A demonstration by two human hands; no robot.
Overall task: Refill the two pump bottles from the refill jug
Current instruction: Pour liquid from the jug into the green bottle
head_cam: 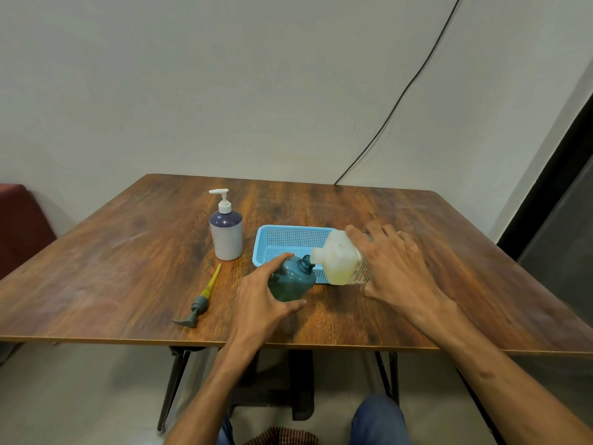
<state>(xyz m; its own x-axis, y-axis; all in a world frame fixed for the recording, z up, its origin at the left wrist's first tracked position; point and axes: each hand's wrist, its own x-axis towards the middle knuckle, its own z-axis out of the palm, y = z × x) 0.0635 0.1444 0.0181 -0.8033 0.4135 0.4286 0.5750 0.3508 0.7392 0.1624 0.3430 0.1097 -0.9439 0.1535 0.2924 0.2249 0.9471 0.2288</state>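
My left hand [268, 298] grips a dark green pump bottle [292, 279] with its pump removed, standing near the table's middle. My right hand [396, 268] holds the translucent refill jug [340, 260] tipped on its side, its spout at the green bottle's open neck; yellowish liquid lies in the jug's lower part. The green bottle's pump [200, 301], with a yellow tube, lies on the table to the left. A white bottle [226, 232] with purple liquid and its white pump fitted stands upright further back.
A light blue perforated basket [282, 242] sits behind the green bottle and the jug. The wooden table [128, 252] has its front edge close to my knees. A black cable runs down the wall at the back right.
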